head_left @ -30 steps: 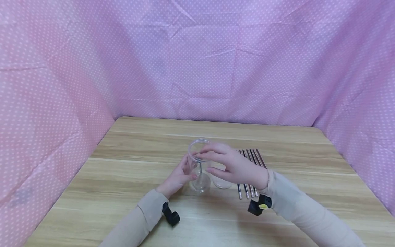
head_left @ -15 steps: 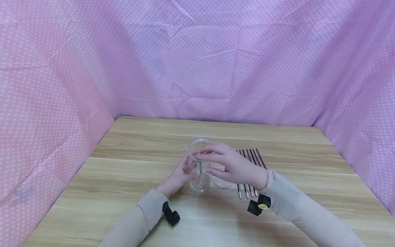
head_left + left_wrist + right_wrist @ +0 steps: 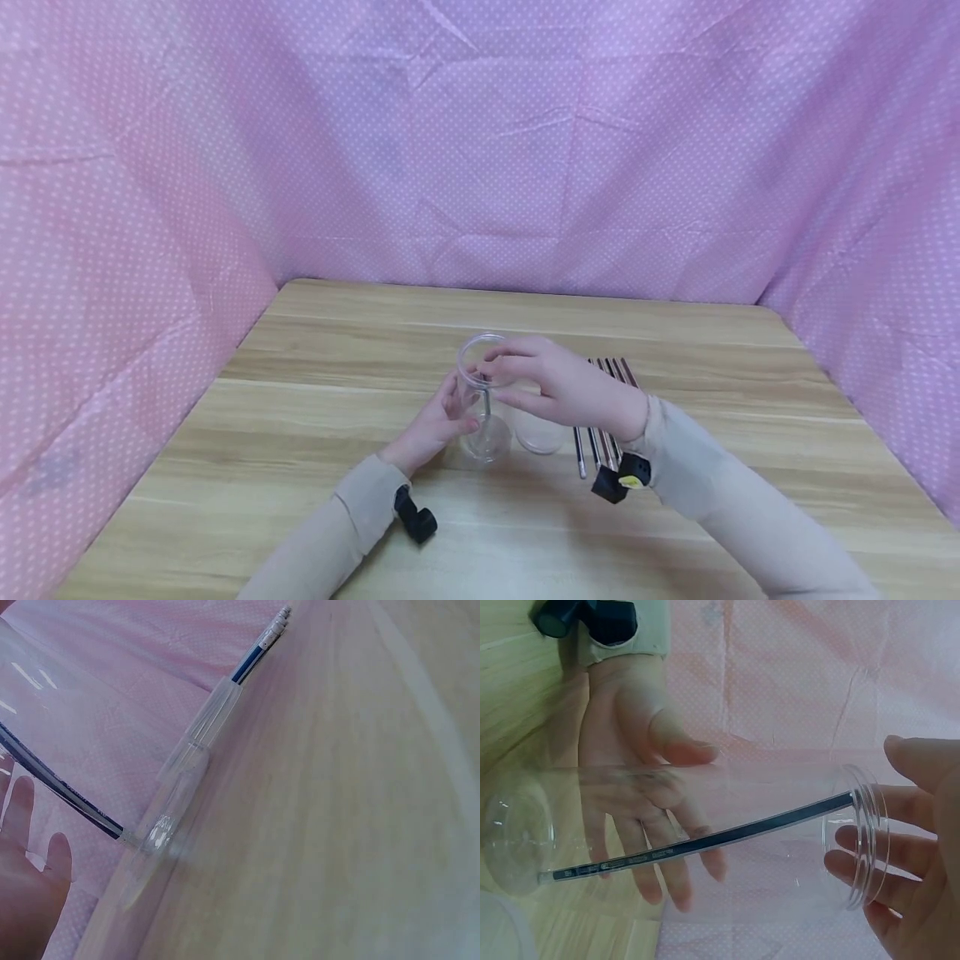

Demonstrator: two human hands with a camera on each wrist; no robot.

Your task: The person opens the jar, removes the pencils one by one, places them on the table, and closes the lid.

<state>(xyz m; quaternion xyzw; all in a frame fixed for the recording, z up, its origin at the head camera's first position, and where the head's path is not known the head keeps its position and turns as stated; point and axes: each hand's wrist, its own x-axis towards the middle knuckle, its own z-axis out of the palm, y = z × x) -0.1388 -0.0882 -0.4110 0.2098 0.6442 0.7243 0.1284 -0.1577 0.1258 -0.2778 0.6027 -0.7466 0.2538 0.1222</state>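
Note:
A tall clear plastic jar point(image 3: 486, 442) stands on the table in the head view. My left hand point(image 3: 431, 429) holds it from the left, thumb at the front and fingers behind the wall. A dark pencil point(image 3: 705, 844) leans inside the jar, its eraser end at the bottom and its other end near the rim. My right hand point(image 3: 562, 383) is at the jar's mouth. In the right wrist view its fingers point(image 3: 900, 855) are loosely bent at the rim, with the thumb apart. I see no firm hold on the pencil there.
Several pencils point(image 3: 581, 454) lie side by side to the right, partly covered by my right arm. A clear round lid-like piece point(image 3: 538, 437) lies beside the jar. The wooden table point(image 3: 360, 333) is backed by a pink dotted cloth point(image 3: 495, 167).
My right hand has risen slightly at the rim, its fingers a little more bent, and its wrist now covers more of the pencils. The left hand and jar stay in place.

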